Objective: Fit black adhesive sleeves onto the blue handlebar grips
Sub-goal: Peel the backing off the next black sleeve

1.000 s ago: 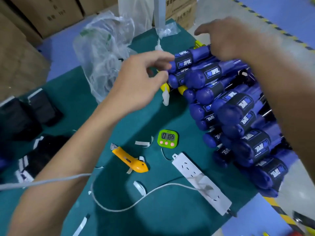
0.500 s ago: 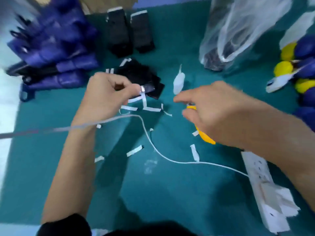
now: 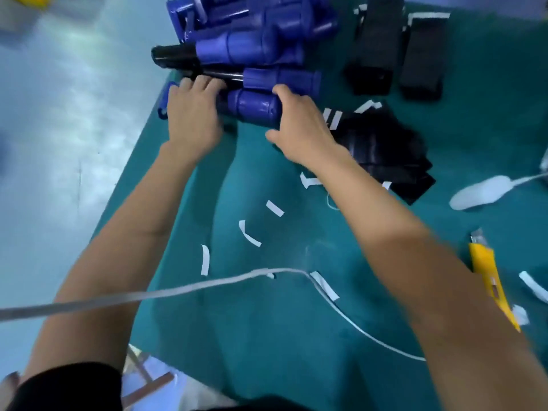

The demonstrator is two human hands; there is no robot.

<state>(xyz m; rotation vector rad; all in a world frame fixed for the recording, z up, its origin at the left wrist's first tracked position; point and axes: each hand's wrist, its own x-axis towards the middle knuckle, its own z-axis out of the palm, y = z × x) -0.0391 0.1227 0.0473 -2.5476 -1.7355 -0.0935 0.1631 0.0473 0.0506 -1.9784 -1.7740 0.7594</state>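
left hand (image 3: 192, 114): laid over the left part of the nearest blue grip (image 3: 255, 106), with the fingers curled over its far side.
right hand (image 3: 299, 126): clamped on the right end of the same grip, with digits wrapped above and below it.
hands, relation: held apart, both closed on the one grip; a blue stretch is shown between them.
nearest blue grip: lying crosswise at the far left corner of the bench (image 3: 267, 336), at the front of the pile; a blue end is seen past the left hand, at the bench edge.
pile of blue grips (image 3: 252, 34): stacked just behind the held grip, along the far edge; a black tube (image 3: 175, 56) juts out to the left.
stacked black sleeves (image 3: 376, 46): two bundles set side by side, right of the pile, white-edged at the far end.
loose black sleeves (image 3: 385, 149): heaped just right of the right hand, partly hidden by the wrist.
white backing strips (image 3: 275, 208): scattered on the bench between the forearms.
white cable (image 3: 207, 287): run from the left edge across the left forearm, then curved over the bench to the right.
yellow utility knife (image 3: 489, 277): laid on the bench beside the right forearm.
white blurred object (image 3: 483, 192): at the right edge; it cannot be identified.
floor (image 3: 74, 114): pale, seen left of the bench.
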